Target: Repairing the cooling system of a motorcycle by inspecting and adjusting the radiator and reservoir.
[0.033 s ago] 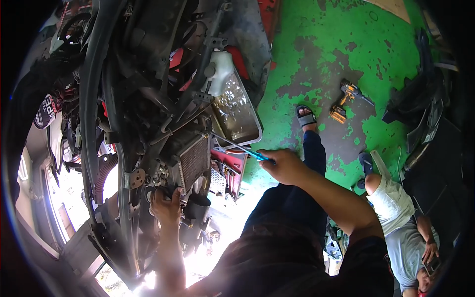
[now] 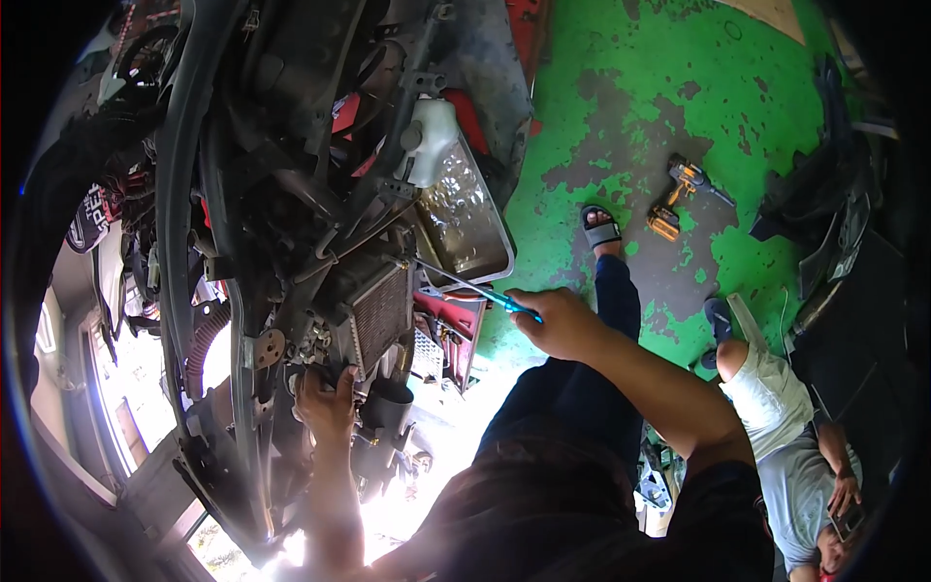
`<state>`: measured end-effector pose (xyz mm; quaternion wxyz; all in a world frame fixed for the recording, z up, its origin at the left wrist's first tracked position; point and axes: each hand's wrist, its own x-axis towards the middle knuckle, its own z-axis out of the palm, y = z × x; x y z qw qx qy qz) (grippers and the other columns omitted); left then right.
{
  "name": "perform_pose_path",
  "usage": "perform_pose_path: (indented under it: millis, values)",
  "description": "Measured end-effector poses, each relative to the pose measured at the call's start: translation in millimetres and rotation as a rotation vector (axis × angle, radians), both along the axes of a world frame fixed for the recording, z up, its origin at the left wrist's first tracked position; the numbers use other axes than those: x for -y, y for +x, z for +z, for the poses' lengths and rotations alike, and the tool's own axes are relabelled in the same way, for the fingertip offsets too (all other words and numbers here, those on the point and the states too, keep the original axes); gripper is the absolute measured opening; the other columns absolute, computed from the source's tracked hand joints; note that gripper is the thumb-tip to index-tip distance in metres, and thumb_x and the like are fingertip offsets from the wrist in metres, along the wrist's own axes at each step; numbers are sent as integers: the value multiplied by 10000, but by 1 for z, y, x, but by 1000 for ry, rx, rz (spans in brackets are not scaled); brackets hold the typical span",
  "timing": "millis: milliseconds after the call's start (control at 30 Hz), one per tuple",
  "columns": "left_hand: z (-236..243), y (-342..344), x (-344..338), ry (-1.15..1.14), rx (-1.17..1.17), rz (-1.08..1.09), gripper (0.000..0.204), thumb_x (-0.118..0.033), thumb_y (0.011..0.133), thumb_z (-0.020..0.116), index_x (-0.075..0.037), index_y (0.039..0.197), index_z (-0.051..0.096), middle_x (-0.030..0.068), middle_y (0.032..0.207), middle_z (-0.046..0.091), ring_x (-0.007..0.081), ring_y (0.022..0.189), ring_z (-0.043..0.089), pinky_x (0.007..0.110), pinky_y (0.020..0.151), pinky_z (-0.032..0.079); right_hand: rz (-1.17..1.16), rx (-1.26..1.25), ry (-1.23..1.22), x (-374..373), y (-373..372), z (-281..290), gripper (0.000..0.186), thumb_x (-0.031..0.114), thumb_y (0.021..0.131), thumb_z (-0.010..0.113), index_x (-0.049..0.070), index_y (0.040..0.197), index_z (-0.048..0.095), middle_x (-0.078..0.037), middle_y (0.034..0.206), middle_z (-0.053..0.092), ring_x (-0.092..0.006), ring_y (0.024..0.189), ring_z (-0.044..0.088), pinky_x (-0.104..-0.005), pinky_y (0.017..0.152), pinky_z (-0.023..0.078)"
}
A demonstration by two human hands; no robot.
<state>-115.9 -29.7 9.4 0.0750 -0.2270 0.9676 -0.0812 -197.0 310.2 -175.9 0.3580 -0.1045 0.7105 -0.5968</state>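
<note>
My right hand is closed around the blue handle of a screwdriver. The long shaft slants up and left to the far corner of a radiator in the stripped front of a vehicle; the contact at its tip is too small to make out. At the radiator's near end, my left hand grips the edge, thumb on the near side and fingertips partly hidden among dark parts. Just below that hand sits a dark cylindrical part.
Beyond the radiator are a metal pan holding liquid and a white plastic reservoir. A red tool tray lies below the screwdriver. A cordless drill rests on the green floor. Another person is at lower right.
My right fingers have shifted slightly on the screwdriver, and more of its handle end shows. My left hand stays in place.
</note>
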Motion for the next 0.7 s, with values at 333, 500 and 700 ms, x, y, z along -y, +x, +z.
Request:
perform_pose_path:
  millis: [333,500,700]
  values:
    - [-2,5,6,6,0,-12,525,-476,751,842,-13,879,628,208,876,637,470,831,619,560,717,481,-5,-93,-35,0,-13,-18,364,227,950,656,93,1288,676,-165,791,705,-259,634,673,-389,589,522]
    - [-2,8,10,4,-3,-16,541,-494,758,833,-9,882,628,209,872,639,474,835,618,560,724,481,36,-466,337,22,31,1,400,255,944,638,113,1318,642,-125,728,619,-276,620,634,-428,574,521]
    - [-3,6,10,-24,48,31,575,-530,753,824,-6,892,634,217,899,656,474,855,629,557,728,489,-113,-434,346,40,71,-3,452,229,931,658,108,1365,617,-97,702,599,-265,586,608,-382,521,473]
